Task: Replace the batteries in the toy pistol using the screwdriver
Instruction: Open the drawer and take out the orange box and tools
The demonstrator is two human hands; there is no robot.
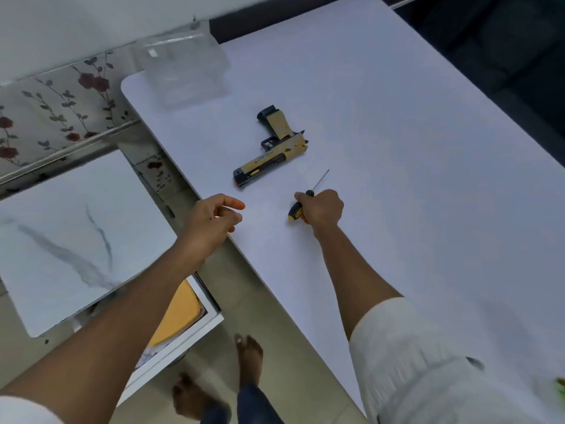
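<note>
A marbled white panel (76,237) is lying at the far left, below a floral-patterned surface (61,102), with a strip of floor running between the panel and the white table (397,148). A white drawer-like box holding something orange (180,313) is sitting under the left forearm. The table's left edge is running diagonally from its rounded far corner down toward the person's bare feet (238,374), and a clear plastic container (183,71) is sitting near that far corner.

The left hand (211,218) is hovering just over the table's edge, fingers loosely curled and apart, holding nothing. Beyond it, the toy pistol (272,148) is lying flat on its side on the table, well apart from both hands, muzzle pointing toward the near left and grip pointing away. It is tan-gold with black trim at the muzzle, trigger guard and grip base; dark lettering is running along the slide, too small to read.

The right hand (321,208) is gripping the screwdriver (305,200), fingers wrapped around its black-and-yellow handle, with the thin metal shaft pointing up and away, toward the pistol's rear but not touching it. A rolled white sleeve (397,347) is covering the right upper arm. To the right of that hand, broad bare tabletop is stretching out to the far edge, against a dark background.
</note>
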